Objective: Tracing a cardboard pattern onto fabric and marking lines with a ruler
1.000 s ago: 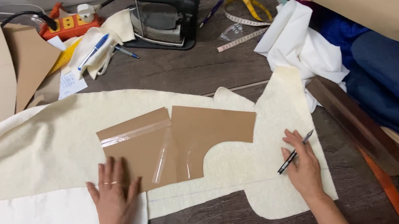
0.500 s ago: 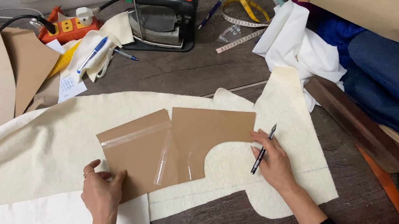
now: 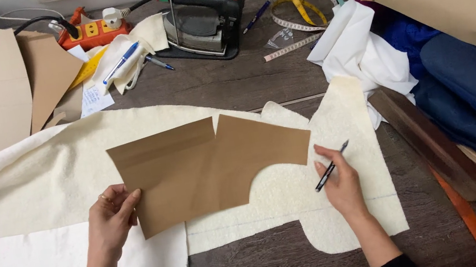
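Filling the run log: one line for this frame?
left hand: on brown paper pattern | right hand: holds pen | pattern on cream fleece

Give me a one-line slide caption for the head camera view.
Left hand pins a brown paper pattern on cream fleece fabric while the right hand holds a pen.
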